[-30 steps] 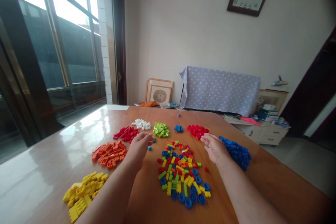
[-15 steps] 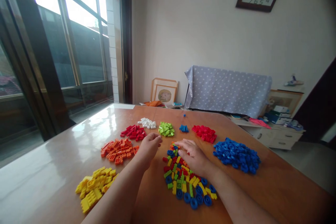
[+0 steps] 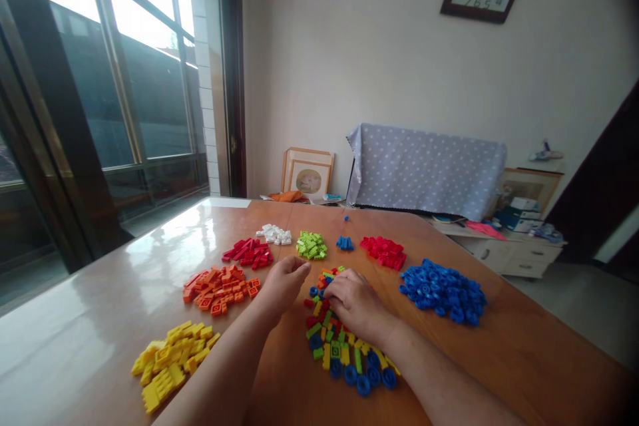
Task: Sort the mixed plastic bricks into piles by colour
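My left hand [image 3: 287, 285] is held above the table between the orange pile and the mixed pile. Its fingers are curled together; whatever may be in them is hidden. Over the upper part of a mixed pile of toy building bricks [image 3: 335, 350] is my right hand [image 3: 353, 301], palm down. Its fingers bend down among the pieces with the tips closed, and what they pinch is hidden. Red, yellow, green, orange and blue bricks make up this pile, with round blue wheel-like pieces [image 3: 363, 385] along its near edge.
Around the hands on the wooden table [image 3: 279, 373] lie yellow [image 3: 174, 359], orange [image 3: 219, 287], dark red [image 3: 248, 253], white [image 3: 274, 234], lime green [image 3: 311, 245], small blue [image 3: 345, 243], bright red [image 3: 383, 252] and large blue [image 3: 443, 291] piles. One blue piece [image 3: 346, 218] lies alone farther back.
My right hand has lowered and moved slightly left into the mixed pile, its fingers curling more. My left hand stays in nearly the same place. The whole view has shifted slightly.
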Motion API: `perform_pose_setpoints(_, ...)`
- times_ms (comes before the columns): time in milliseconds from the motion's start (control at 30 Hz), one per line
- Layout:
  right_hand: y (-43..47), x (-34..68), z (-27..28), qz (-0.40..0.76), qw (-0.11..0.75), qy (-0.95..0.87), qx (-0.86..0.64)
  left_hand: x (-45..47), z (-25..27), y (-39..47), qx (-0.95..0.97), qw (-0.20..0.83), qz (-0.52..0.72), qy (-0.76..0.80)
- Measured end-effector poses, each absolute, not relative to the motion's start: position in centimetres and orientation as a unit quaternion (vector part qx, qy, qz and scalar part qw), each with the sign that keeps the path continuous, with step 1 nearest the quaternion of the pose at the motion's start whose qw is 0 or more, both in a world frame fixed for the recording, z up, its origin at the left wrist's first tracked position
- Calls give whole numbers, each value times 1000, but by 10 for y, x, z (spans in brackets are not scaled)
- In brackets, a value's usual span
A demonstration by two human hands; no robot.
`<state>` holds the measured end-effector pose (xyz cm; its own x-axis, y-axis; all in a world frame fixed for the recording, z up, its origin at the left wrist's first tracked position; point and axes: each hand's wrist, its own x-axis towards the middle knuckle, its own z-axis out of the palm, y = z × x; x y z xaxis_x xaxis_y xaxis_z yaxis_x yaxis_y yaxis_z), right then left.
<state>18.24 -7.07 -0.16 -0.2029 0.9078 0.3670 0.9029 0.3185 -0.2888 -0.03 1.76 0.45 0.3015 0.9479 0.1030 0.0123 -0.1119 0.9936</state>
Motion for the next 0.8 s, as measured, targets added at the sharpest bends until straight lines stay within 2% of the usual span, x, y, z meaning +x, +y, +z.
perform_pose_setpoints(167,-69,217,6,-35,273,-709,-649,-3,10,16,611,521,425,418)
perform_pose_setpoints(367,-72,297,-5,-44,233,-565,-790,-4,18,10,608,516,420,432)
perform_pose_setpoints(433,-73,317,-11,-39,251,-529,-809,-3,18,10,620,502,416,436)
perform_pose_setpoints(500,-71,329,-15,-23,306,-505,-807,-3,17,11,633,489,410,438)
perform_pose_setpoints(700,-59,321,-14,92,541,-408,-730,-4,13,16,676,445,386,442)
perform_pose_setpoints(800,-54,302,-18,199,590,-387,-680,-4,12,16,693,426,374,447)
